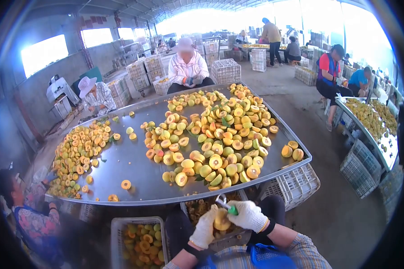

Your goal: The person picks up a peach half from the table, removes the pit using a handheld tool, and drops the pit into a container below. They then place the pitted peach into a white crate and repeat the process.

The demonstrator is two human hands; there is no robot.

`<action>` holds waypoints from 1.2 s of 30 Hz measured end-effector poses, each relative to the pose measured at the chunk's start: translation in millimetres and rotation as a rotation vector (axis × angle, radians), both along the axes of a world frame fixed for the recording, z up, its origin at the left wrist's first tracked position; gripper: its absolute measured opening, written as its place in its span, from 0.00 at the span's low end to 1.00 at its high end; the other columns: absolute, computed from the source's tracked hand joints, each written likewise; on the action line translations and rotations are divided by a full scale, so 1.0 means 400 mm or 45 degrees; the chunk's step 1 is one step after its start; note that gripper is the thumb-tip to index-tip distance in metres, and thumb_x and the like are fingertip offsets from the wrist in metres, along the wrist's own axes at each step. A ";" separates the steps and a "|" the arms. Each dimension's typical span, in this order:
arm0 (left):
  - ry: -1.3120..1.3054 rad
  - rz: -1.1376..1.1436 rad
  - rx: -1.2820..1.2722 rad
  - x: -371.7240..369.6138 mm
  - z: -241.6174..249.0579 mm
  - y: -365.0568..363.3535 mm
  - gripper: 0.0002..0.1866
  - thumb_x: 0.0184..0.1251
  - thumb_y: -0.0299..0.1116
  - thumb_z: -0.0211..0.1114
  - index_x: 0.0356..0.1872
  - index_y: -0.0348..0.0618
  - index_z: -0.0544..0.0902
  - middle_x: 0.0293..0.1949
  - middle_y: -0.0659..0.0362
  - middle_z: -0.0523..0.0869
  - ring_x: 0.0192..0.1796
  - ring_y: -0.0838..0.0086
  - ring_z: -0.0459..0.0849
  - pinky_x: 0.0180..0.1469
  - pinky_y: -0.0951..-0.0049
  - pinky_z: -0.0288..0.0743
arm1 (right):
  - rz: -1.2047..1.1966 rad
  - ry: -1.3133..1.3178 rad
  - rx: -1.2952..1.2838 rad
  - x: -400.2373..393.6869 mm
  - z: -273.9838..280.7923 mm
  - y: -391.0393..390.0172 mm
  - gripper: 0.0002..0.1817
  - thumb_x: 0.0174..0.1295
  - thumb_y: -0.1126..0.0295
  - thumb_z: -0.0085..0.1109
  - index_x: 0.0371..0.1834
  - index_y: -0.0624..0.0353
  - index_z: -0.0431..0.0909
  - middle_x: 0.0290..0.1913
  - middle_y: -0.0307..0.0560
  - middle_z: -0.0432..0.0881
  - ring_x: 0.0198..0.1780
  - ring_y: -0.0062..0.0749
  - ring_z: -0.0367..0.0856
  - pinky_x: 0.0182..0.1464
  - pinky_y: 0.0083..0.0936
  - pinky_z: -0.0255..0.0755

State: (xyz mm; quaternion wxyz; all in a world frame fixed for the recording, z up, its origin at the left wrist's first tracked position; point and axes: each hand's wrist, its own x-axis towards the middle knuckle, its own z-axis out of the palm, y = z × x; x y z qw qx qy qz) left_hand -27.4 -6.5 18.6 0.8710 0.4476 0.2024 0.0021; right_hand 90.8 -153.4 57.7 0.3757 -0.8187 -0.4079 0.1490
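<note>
My left hand, in a white knit glove, is closed around a cut yellow peach low in front of me. My right hand, gloved the same way, grips a green-handled pitting tool whose curved metal end stands just above the peach. Both hands are over a crate of brownish scraps between my knees. Just beyond them, halved peaches, many with the pit showing, lie heaped on a metal table.
A crate of peaches stands at my left knee, and a white crate sits under the table's right corner. People sit opposite and along the left side. Another fruit table stands at right.
</note>
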 end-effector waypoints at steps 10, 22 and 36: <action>-0.566 0.165 -0.342 -0.006 0.013 0.128 0.23 0.74 0.42 0.63 0.65 0.46 0.72 0.56 0.44 0.81 0.48 0.52 0.87 0.44 0.56 0.88 | -0.223 0.196 -0.113 0.004 -0.044 -0.041 0.18 0.61 0.53 0.68 0.47 0.52 0.82 0.28 0.47 0.84 0.32 0.47 0.86 0.37 0.36 0.78; -0.475 0.530 -0.383 0.007 0.023 0.018 0.21 0.79 0.49 0.55 0.58 0.44 0.77 0.57 0.43 0.81 0.52 0.55 0.85 0.53 0.57 0.83 | -0.070 0.196 -0.174 -0.048 0.012 -0.025 0.20 0.63 0.52 0.65 0.54 0.47 0.82 0.29 0.51 0.86 0.33 0.49 0.87 0.36 0.40 0.80; -0.412 0.618 -0.313 0.036 0.013 -0.039 0.29 0.78 0.55 0.53 0.56 0.36 0.79 0.48 0.47 0.85 0.47 0.57 0.86 0.53 0.59 0.81 | 0.198 -0.194 -0.236 -0.030 -0.085 0.002 0.16 0.58 0.61 0.64 0.48 0.53 0.84 0.28 0.52 0.86 0.31 0.50 0.87 0.36 0.41 0.81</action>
